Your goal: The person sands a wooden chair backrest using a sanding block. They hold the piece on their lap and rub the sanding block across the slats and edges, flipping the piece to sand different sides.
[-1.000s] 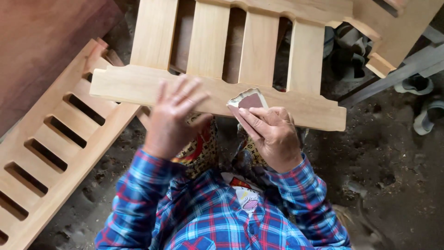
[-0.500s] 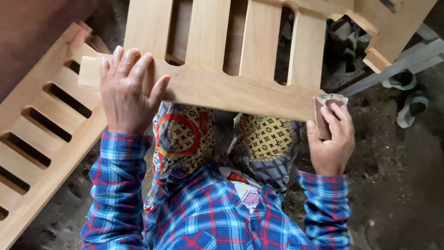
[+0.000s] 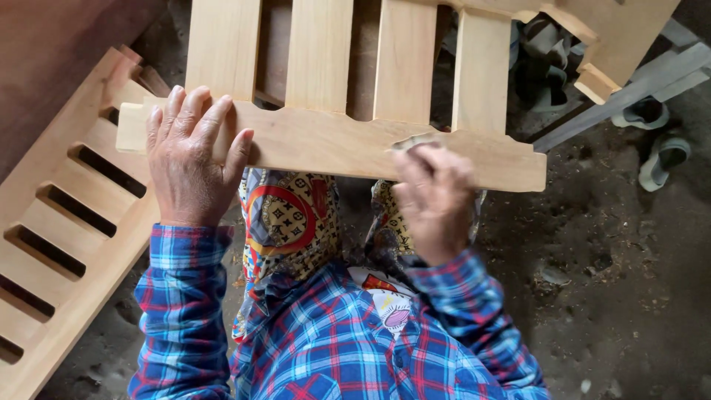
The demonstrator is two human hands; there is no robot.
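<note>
Moved inward along the bottom rail since half a second ago: right hand (image 3: 433, 200), then at the rail's right end, now blurred over the middle-right stretch of the pale wooden slatted panel (image 3: 333, 96). Pressed flat there, fingers curled down over a folded piece of sandpaper (image 3: 415, 141), only a pale edge of it peeking out above the knuckles. Left hand (image 3: 189, 159) unchanged, clamped over the rail's left end, fingers spread across the top face, thumb hooked on the near edge. Panel held across the lap, its bottom rail running between both hands, four upright slats rising away beyond the fingers. Under the wrists, patterned trousers (image 3: 292, 215) and blue plaid shirt sleeves (image 3: 185, 311). Left of the left hand, a second slatted wooden piece (image 3: 67, 237) lying slanted on the dirt floor (image 3: 615, 281). Beyond and right of the right hand, a wooden board (image 3: 629, 37) with a notched end, plus grey sandals (image 3: 663, 159) on the ground.
</note>
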